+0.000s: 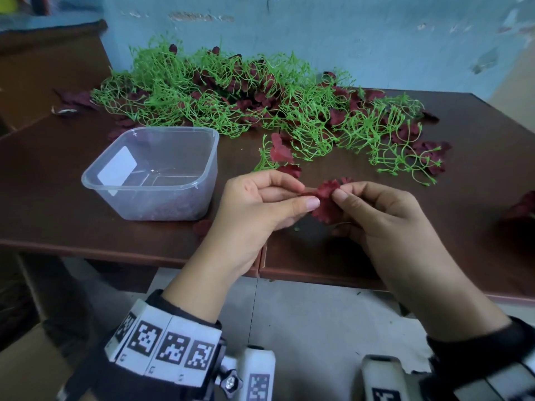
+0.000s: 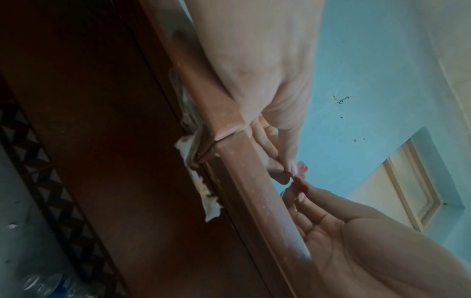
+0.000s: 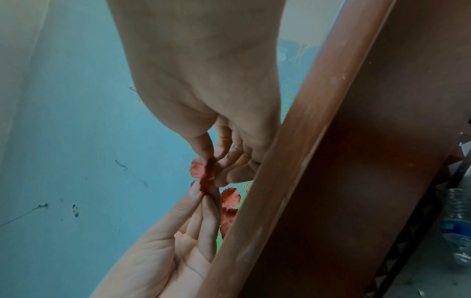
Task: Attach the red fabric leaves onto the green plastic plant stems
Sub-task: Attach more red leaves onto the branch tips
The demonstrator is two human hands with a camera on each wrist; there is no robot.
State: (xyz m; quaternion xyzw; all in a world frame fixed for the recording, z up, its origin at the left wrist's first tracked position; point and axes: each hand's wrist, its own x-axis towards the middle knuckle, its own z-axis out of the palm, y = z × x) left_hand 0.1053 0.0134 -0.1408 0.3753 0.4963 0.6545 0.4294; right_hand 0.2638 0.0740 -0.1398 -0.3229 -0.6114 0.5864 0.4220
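Note:
Over the front of the brown table, both hands pinch one dark red fabric leaf between them. My left hand holds its left edge with thumb and forefinger; my right hand pinches its right side. The wrist views show the same leaf between the left hand and the right hand. A green stem sprig with red leaves lies just beyond my left fingers. A big tangle of green plastic stems mixed with red leaves covers the back of the table.
A clear square plastic tub stands left of my hands. Loose red leaves lie by the tub, at the back left and at the right edge. A blue wall rises behind the table. The table's front edge is below my wrists.

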